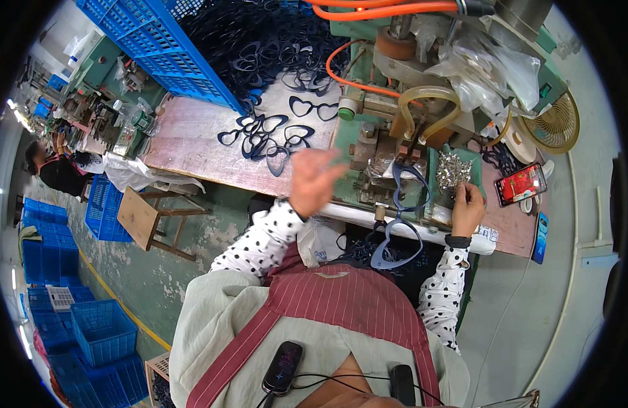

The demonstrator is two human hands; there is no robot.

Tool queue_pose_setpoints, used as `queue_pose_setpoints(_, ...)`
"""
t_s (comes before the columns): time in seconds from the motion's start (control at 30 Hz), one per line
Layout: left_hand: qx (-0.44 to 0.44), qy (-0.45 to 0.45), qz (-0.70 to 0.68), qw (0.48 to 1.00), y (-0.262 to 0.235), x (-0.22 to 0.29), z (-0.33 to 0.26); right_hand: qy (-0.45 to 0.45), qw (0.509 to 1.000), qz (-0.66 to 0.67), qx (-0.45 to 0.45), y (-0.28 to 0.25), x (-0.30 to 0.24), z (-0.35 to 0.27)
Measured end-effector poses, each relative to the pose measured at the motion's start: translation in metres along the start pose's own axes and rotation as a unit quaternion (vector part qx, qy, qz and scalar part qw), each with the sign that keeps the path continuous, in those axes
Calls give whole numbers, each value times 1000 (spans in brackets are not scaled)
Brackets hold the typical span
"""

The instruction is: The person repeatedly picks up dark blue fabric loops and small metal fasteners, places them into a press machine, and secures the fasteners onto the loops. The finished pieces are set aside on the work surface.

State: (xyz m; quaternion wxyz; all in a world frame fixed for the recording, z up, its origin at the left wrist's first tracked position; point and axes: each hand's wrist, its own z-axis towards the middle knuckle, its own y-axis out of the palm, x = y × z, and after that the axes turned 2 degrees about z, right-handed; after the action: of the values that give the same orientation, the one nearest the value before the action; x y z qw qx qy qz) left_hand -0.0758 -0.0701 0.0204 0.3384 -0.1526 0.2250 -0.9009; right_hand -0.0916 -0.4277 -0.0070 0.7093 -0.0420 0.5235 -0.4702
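Observation:
A dark blue heart-shaped eyeglass frame (395,247) hangs upright at the front of the green bench machine (360,151), its upper lens rim against the machine's working part; neither hand touches it. My left hand (312,182) is in the air left of the machine, smeared by motion, so its fingers do not read clearly. Several loose dark eyeglass frames (276,161) lie just beyond it on the table. My right hand (468,211) is at the near right edge of a tray of small silvery metal parts (452,168), fingertips pinched together; what they hold is too small to make out.
A large heap of dark frames (249,44) lies behind a blue plastic crate (171,58). A red-screened phone (520,184) and a small fan (557,122) are at the right. A wooden stool (138,216) and stacked blue crates (103,332) stand left. Another person (59,173) sits far left.

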Motion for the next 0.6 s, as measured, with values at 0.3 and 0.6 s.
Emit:
queue_pose_setpoints(0.3, -284, -25, 192, 939, -23, -139, -66, 12, 999, 31, 23, 5, -6, -3)
queue_pose_setpoints(0.6, -221, -45, 50, 973, -19, -118, -2, 19, 999, 29, 37, 5, -11, -3)
